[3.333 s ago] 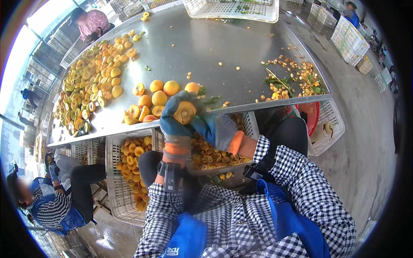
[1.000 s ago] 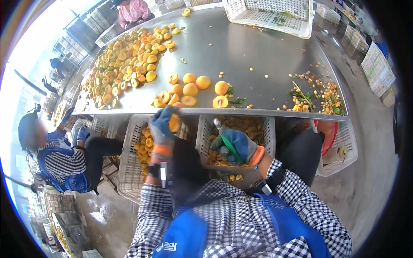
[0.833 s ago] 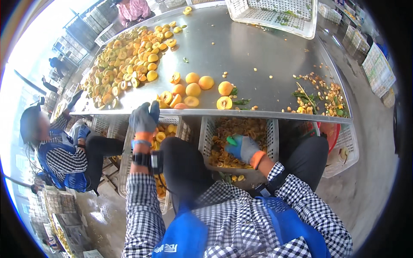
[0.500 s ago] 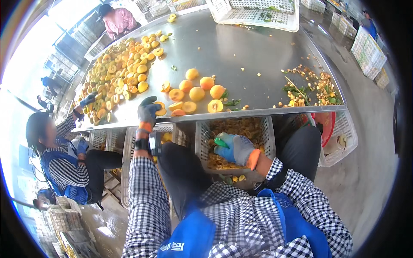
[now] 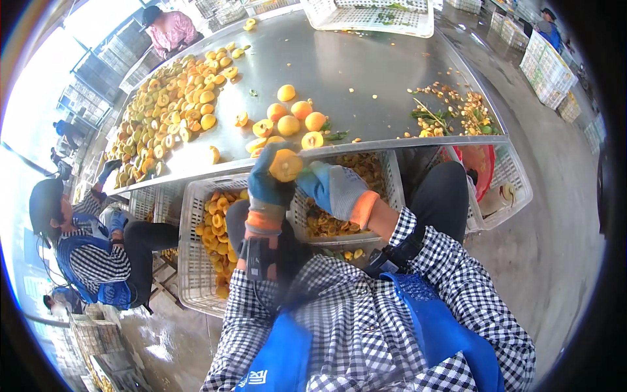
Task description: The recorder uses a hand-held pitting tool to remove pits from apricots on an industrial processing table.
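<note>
- The left hand and right hand have been brought together since the earlier frame.
- The left crate is laden with fruit halves, the right crate with scraps.
- The fruit is pinched by the left hand near the bench; the right is curled beside it, its grip unclear.

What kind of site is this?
Probably a fruit-processing shed: a metal worktable with a heap of halved fruit, stacked crates, and a co-worker in a blue apron nearby.

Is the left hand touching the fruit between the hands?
Touching. The head view shows the left hand cupped against the fruit, with no gap between them.
</note>
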Demonstrator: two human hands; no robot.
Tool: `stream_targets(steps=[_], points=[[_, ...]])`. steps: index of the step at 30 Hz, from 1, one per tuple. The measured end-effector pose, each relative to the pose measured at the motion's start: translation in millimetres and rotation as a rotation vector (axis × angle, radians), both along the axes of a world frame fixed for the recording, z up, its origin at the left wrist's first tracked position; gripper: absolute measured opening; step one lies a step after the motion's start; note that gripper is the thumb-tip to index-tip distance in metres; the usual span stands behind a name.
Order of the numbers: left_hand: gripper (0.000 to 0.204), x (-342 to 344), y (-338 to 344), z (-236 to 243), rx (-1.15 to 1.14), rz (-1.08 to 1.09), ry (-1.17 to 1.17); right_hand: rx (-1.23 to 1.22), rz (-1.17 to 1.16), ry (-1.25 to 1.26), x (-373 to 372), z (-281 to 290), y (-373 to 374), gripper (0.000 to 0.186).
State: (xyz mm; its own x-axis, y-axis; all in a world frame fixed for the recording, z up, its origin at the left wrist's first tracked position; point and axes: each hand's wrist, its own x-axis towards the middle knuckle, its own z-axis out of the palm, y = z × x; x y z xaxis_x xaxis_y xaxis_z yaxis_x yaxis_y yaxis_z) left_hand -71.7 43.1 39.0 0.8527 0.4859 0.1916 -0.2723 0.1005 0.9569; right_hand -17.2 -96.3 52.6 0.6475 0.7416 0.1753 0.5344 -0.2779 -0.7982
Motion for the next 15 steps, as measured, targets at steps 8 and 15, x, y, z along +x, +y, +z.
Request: stream_targets(steps=[8, 15], points=[[0.015, 3, -8, -13, 0.577, 0.154, 0.025, -0.116, 0.009, -0.124, 1, 9, -15, 0.038], [0.012, 2, -12, -5, 1.036, 0.35, 0.046, -0.123, 0.118, -0.115, 8, 4, -7, 0.041]])
